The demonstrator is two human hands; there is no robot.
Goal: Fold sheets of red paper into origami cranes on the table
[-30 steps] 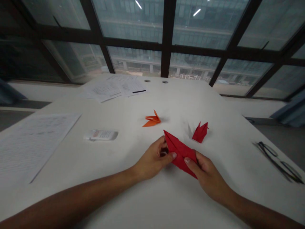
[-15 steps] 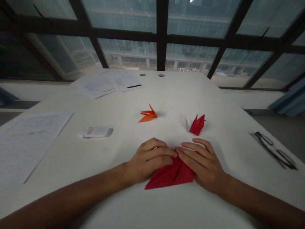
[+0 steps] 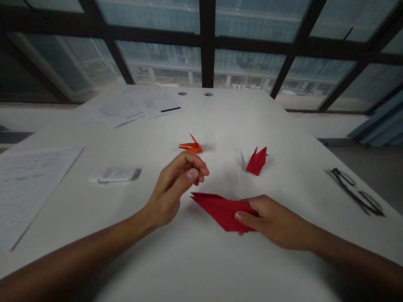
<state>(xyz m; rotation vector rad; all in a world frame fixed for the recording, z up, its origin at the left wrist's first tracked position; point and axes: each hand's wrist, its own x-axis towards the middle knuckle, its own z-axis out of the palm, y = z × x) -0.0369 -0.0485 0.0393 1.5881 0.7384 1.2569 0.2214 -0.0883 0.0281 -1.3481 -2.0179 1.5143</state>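
Note:
A folded red origami paper (image 3: 223, 212) is pinched at its right end by my right hand (image 3: 272, 222), thumb on top and fingers beneath. Its pointed end reaches left, slightly lifted over the table. My left hand (image 3: 176, 188) is raised just left of that point, apart from the paper, its fingers loosely curled and thumb apart, with nothing in it. Beyond my left hand an orange origami crane (image 3: 194, 147) rests on the table, partly hidden by the knuckles. A small red origami crane (image 3: 257, 161) stands farther back on the right.
On the white table (image 3: 189, 268), a white labelled tube (image 3: 118, 174) lies to the left. Printed sheets (image 3: 34, 184) cover the left edge, and more papers (image 3: 132, 107) lie at the back. Black-framed glasses (image 3: 357, 191) rest at the right. Windows (image 3: 252, 63) stand behind.
My left hand has let go of the red paper and moved up and left. My right hand has gripped its right end and turned it, so the point faces left.

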